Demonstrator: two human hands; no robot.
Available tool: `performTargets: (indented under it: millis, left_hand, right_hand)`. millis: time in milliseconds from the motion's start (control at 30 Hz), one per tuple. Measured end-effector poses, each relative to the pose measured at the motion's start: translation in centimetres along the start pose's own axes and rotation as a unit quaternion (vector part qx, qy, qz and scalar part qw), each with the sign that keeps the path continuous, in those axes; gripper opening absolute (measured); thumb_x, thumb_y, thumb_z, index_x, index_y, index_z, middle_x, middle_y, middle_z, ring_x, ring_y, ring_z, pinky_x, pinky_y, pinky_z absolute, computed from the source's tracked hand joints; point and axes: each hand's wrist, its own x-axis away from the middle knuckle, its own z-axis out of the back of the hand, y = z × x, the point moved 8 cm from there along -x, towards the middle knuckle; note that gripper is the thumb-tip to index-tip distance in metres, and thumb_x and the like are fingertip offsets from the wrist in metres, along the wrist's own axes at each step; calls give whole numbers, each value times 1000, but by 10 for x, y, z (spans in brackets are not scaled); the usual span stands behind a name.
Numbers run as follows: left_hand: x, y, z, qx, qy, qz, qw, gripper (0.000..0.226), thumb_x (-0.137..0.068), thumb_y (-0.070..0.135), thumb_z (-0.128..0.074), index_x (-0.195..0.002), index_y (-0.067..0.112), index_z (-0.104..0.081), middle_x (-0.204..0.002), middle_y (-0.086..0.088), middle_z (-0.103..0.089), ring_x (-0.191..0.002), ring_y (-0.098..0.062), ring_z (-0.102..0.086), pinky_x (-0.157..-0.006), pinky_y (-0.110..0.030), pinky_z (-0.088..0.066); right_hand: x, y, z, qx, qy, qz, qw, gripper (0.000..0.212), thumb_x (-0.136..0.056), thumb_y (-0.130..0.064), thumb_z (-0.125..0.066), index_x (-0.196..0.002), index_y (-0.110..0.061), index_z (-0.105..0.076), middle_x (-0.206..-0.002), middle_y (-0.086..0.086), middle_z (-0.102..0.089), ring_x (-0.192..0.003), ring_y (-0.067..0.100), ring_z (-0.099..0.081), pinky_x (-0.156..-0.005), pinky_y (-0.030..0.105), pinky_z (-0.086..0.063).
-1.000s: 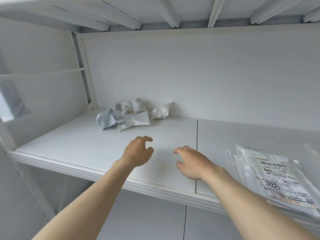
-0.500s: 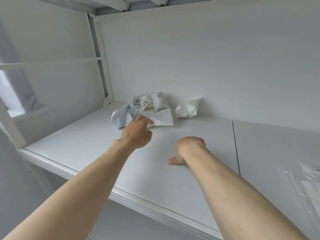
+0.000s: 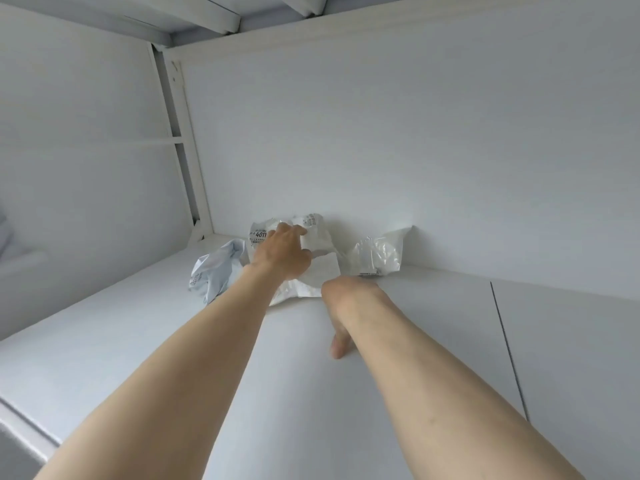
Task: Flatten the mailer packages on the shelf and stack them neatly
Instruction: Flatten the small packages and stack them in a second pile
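Crumpled mailers sit at the back of the shelf (image 3: 104, 341), left of centre, against the rear wall: white mailer (image 3: 317, 258) with a "4011" label in the middle, grey mailer (image 3: 216, 268) just left of it, clear plastic mailer (image 3: 379, 254) just right. All three look wadded, none flattened.

Your left hand (image 3: 280, 256) is on the white mailer, fingers curled over its top. Looks like a grip, though contact under the palm is hidden. Your right hand (image 3: 341, 306) is planted on the shelf just in front of the pile, thumb down on the board; the fingers are hidden behind the wrist, so I can't tell whether it's open or closed.

Step, as I read it: picking the first mailer. Next move needs it pulled forward onto bare shelf, then spread and pressed flat with both hands.

No containers in view.
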Motion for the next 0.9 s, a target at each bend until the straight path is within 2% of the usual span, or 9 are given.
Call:
performTargets:
  millis: [100,233,300,367,400,500,633,733,900]
  left_hand:
    - [-25,-7,-6,49,19,37,998,64,-96,48,-39,-152,34,-12,-157,-3,-18,-139,-32,-29,-107,-49,-34]
    - [-63,-16,-5,45,-8,87,995,84,-81,84,-26,-151,46,-2,-162,-1,3,-148,-36,9,-116,-58,-14]
    - [-79,-21,-19,7,-50,94,994,84,-79,87,-25,-151,45,-16,-163,3,-1,-149,-33,13,-117,-58,-7]
    - [-92,-29,-31,31,-65,93,993,77,-76,82,-27,-138,40,-46,-156,2,-31,-146,-31,-19,-110,-51,-24]
    - [-94,-32,-35,55,-61,93,992,71,-73,75,-28,-120,33,-60,-140,-4,-50,-132,-31,-40,-95,-44,-35]
    - [-91,-40,-42,89,-46,100,990,43,-70,57,-31,-69,19,-50,-89,-6,-57,-90,-27,-56,-69,-34,-36]
    - [-81,-40,-58,68,-82,105,989,40,-88,54,-35,-90,21,-57,-106,-4,-59,-104,-28,-55,-93,-41,-43]
    - [-73,-44,-70,32,-113,112,987,41,-89,53,-38,-108,24,-61,-113,-3,-59,-109,-28,-54,-98,-43,-43]
    - [-54,-40,-77,-11,-130,104,986,41,-63,66,-49,-85,34,-58,-114,-1,-62,-110,-26,-56,-96,-45,-46]
  right_hand:
    - [-11,15,-6,76,-16,-21,997,82,-71,-48,-83,-131,-11,-42,-142,10,-39,-135,32,-36,-109,52,-34]
    - [-31,29,-3,119,40,3,992,129,-55,-73,-78,-148,-12,-12,-146,10,-21,-137,34,-18,-114,55,-9]
    - [-40,33,-7,98,16,-3,995,133,-55,-74,-77,-150,-16,-4,-151,11,-14,-140,37,-14,-115,59,-4]
    - [-47,36,-9,96,-8,-12,995,132,-56,-73,-77,-150,-18,-3,-152,12,-12,-141,38,-13,-114,60,-5]
    - [-48,37,-10,90,-16,-14,996,129,-57,-73,-77,-150,-19,-6,-151,13,-17,-140,37,-17,-114,59,-10]
    - [-47,46,-16,55,-40,-16,998,119,-59,-77,-72,-149,-20,-18,-145,10,-35,-135,35,-36,-99,46,-34]
    - [-45,54,-19,23,-54,-17,998,120,-58,-81,-68,-150,-24,-18,-145,6,-38,-131,33,-44,-81,39,-34]
    - [-46,47,-16,73,-5,-12,997,115,-59,-81,-69,-146,-20,-27,-140,10,-34,-133,34,-33,-100,46,-29]
    - [-59,32,-9,164,75,3,984,118,-64,-74,-72,-150,-14,-19,-150,11,-10,-142,41,-2,-113,61,3]
